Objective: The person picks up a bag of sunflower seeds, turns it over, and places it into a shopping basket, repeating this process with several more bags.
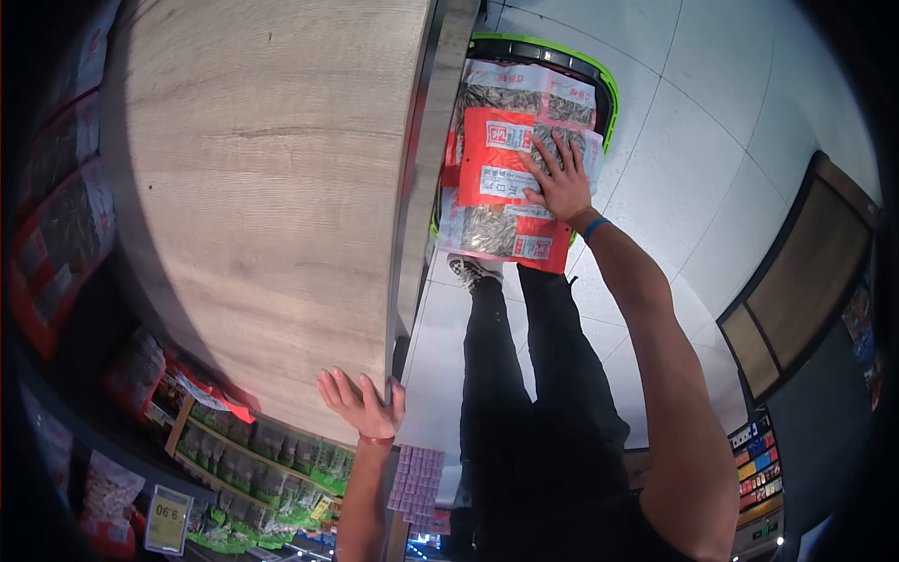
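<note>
My right hand (562, 178) lies with spread fingers on a red and clear bag of sunflower seeds (501, 155). That bag tops a pile of similar bags, among them one nearer my legs (487, 232) and one at the far end (506, 86). The pile fills a black basket with a green rim (611, 103) on the floor; the bags hide its inside. My left hand (361, 401) rests on the near edge of a wooden shelf board (272, 187), fingers apart, holding nothing.
More seed bags (66, 253) stand along the left. Green packets (253, 468) fill a lower rack, near a price tag (169, 520). Purple stacked packs (417, 478) are by my left forearm. A dark-framed shelf unit (796, 281) stands right, across the tiled floor (702, 122).
</note>
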The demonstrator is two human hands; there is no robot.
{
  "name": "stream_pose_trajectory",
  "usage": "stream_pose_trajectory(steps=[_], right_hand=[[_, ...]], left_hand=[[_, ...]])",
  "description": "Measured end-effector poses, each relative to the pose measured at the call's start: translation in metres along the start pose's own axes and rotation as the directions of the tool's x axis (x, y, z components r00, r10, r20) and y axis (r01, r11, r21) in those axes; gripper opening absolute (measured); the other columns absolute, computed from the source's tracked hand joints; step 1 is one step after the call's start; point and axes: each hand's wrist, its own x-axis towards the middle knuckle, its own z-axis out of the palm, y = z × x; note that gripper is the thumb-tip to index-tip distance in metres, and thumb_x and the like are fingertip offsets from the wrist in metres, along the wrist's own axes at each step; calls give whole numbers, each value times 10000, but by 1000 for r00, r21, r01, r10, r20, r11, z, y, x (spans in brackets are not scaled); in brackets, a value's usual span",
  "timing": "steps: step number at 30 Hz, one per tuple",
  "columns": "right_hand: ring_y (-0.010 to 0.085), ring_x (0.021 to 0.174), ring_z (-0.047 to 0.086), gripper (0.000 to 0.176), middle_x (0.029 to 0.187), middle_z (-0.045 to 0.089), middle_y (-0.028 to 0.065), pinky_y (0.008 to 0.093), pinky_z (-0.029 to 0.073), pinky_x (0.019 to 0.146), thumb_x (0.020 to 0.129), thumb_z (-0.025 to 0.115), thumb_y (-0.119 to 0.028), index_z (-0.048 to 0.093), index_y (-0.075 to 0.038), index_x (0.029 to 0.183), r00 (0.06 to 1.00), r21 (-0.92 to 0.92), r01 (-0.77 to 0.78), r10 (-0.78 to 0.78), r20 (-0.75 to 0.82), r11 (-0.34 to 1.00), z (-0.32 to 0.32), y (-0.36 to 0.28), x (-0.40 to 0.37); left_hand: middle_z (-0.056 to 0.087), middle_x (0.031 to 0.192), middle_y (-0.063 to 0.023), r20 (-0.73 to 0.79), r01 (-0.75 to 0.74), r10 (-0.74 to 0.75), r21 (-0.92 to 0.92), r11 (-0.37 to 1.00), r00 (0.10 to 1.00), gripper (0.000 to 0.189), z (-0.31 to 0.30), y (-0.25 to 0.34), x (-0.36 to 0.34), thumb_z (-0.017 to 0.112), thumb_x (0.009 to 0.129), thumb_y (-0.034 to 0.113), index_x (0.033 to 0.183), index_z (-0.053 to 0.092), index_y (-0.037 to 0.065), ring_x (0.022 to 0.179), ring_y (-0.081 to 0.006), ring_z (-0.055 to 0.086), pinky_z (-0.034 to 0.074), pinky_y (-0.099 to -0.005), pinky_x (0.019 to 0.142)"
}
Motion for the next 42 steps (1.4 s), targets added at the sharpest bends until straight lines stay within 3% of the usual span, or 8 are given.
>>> stream_pose_trajectory(steps=[15, 16, 17, 19, 23, 28, 32, 42], right_hand=[[347, 1359, 303, 656, 1480, 350, 107, 509, 201, 1134, 836, 610, -439, 414, -201, 1415, 999, 54, 35, -36, 13, 998, -37, 8, -7], [336, 1283, 399, 589, 1393, 432, 139, 464, 292, 1075, 861, 587, -392, 444, -125, 1367, 952, 149, -193, 222, -211, 970, -37, 20, -16], [325, 1208, 496, 531, 1306, 514, 171, 418, 383, 1017, 887, 564, -345, 474, -49, 1319, 791, 289, -380, 470, -390, 879, -36, 31, -26], [277, 905, 631, 435, 1077, 613, 186, 361, 488, 792, 912, 513, -265, 516, 51, 1211, 356, 722, -659, 933, 55, 209, 6, 56, -49], [173, 757, 616, 426, 914, 617, 114, 305, 476, 648, 917, 544, -288, 553, 62, 1160, 259, 757, -592, 825, 502, -275, 52, 54, -89], [203, 860, 632, 554, 1067, 611, 161, 306, 505, 711, 903, 627, -331, 483, 49, 1279, 410, 749, -663, 843, 349, 12, 73, 64, -104], [241, 946, 642, 598, 1190, 588, 225, 336, 528, 759, 905, 627, -292, 411, 20, 1368, 565, 812, -582, 697, 442, -43, 83, 79, -102], [267, 833, 662, 476, 924, 669, 218, 354, 496, 752, 932, 556, -254, 473, -17, 1336, 633, 804, -577, 700, 330, 143, 91, 79, -112]], left_hand=[[274, 1495, -242, -12, 22, -22, 2, 1000, 1000, 723, 2, 5, -2, 614, 824, 231, 1473, 310, 130, 1359, -471, 276, 230, -618, 1072], [276, 1493, -246, -14, 15, -15, 1, 1000, 1000, 722, 1, 6, -2, 612, 827, 230, 1471, 307, 120, 1359, -472, 274, 229, -619, 1072], [276, 1493, -246, -6, 8, -8, -4, 1000, 1000, 722, 0, 7, -2, 612, 827, 230, 1471, 307, 120, 1359, -472, 274, 229, -619, 1072], [280, 1487, -254, -16, 7, -7, -9, 1000, 1000, 723, 1, 8, -2, 614, 828, 234, 1471, 305, 113, 1359, -475, 271, 227, -620, 1072], [254, 1491, -264, -7, -25, 25, -8, 1000, 1000, 706, -1, 13, 1, 606, 840, 214, 1457, 307, 46, 1353, -497, 254, 229, -616, 1069], [223, 1494, -281, 20, -39, 39, -14, 999, 999, 720, -2, 18, 1, 598, 844, 199, 1468, 276, 39, 1362, -501, 226, 213, -612, 1077], [204, 1501, -276, 16, -46, 46, 5, 999, 999, 732, 0, 19, 0, 584, 855, 245, 1474, 256, 35, 1361, -503, 218, 215, -618, 1070], [159, 1516, -261, 20, -61, 61, -5, 998, 998, 770, 2, 26, 3, 599, 825, 122, 1481, 208, 22, 1399, -450, 177, 179, -562, 1121]])
